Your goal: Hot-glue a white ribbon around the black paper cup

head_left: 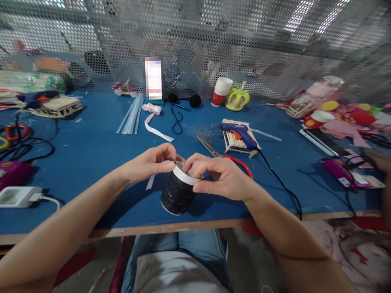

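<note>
A cup (178, 194) wrapped in black, with a white band (185, 176) around its rim, tilts slightly over the near edge of the table. My left hand (157, 159) pinches the left side of the rim, thumb on top. On the other side, my right hand (217, 175) grips the rim, thumb outside on the band and fingers reaching into the opening. A loose white strip end (149, 182) shows below my left hand. Scissors (208, 145) with red handles lie just beyond my right hand, which partly covers them.
A blue glue gun (240, 133) rests on a stick rack (229, 142), its cord running to the front edge. Clear glue sticks (132, 114), a white ribbon (156, 130), a phone (154, 79) and stacked cups (221, 91) stand farther back. At right, another person's arm (389, 178) appears.
</note>
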Motion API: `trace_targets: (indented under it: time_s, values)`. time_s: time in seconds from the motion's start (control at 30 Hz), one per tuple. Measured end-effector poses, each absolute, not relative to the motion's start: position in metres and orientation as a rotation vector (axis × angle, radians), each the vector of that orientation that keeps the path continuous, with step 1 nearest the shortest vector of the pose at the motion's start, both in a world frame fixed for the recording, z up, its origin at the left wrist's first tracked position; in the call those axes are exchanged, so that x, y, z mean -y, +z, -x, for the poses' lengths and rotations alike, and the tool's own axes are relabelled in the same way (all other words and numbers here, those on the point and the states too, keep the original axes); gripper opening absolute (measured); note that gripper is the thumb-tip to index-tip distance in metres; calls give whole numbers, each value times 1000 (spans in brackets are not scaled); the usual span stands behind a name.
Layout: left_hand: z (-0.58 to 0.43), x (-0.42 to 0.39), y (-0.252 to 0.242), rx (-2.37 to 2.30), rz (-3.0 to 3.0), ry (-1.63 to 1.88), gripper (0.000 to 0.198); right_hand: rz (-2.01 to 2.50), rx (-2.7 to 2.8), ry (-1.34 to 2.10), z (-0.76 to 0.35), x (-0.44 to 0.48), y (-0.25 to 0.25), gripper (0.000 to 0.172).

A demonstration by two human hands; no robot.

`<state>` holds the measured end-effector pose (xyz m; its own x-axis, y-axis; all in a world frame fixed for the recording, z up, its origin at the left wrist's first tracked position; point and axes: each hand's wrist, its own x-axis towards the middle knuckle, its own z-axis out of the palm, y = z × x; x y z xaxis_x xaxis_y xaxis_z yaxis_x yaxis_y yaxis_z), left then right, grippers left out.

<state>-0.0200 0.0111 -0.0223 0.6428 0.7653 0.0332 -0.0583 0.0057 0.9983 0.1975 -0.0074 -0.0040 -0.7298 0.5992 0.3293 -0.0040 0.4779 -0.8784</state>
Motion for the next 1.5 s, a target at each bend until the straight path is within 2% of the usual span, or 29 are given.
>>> trace_targets:
  time_s: [0.13,0.3,0.5,0.67,0.87,1.2,1.5]
  values:
    - [17,-7,-28,-654,-1296,594,63,480,2064,1313,-196,7,-4,8]
    - [13,-6,-34,-561,-1177,581,54,485,2017,1302,-196,3,-6,8]
    - [9,-9,-36,-638,-1137,689,58,568,2035,1217,-197,-3,-14,33]
    - [10,-9,-40,-680,-1154,723,48,651,2083,1023,-193,0,-12,19]
    - [9,-8,-37,-718,-1146,762,48,681,2101,963,-194,0,-11,16]
    - [8,-10,-39,-833,-1434,841,49,809,2155,851,-191,0,-15,17]
    - [9,-9,-36,-901,-1557,814,59,883,2078,800,-188,-1,-19,18]
